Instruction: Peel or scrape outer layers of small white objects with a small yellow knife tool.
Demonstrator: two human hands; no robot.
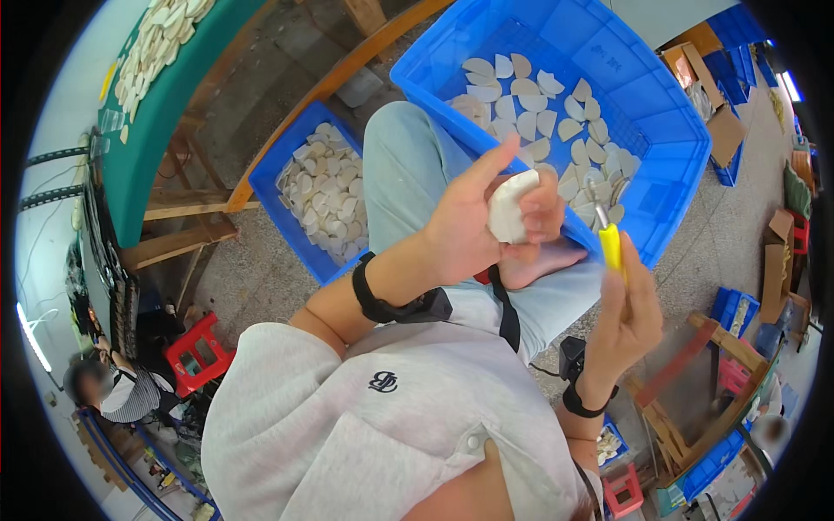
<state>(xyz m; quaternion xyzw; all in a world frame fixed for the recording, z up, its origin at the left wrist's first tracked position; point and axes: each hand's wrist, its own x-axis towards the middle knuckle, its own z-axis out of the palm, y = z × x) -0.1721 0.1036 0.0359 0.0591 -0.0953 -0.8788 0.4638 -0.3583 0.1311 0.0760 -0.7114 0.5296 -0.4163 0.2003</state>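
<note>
Near frame centre, the left hand grips a pale piece, probably light, stiff and chip-prone, best held by its broad faces, while the right hand pinches a yellow-handled tool.

Grey speckled floor runs beneath — a green-topped table, pale wall and 1 red stool stand at left.
</note>
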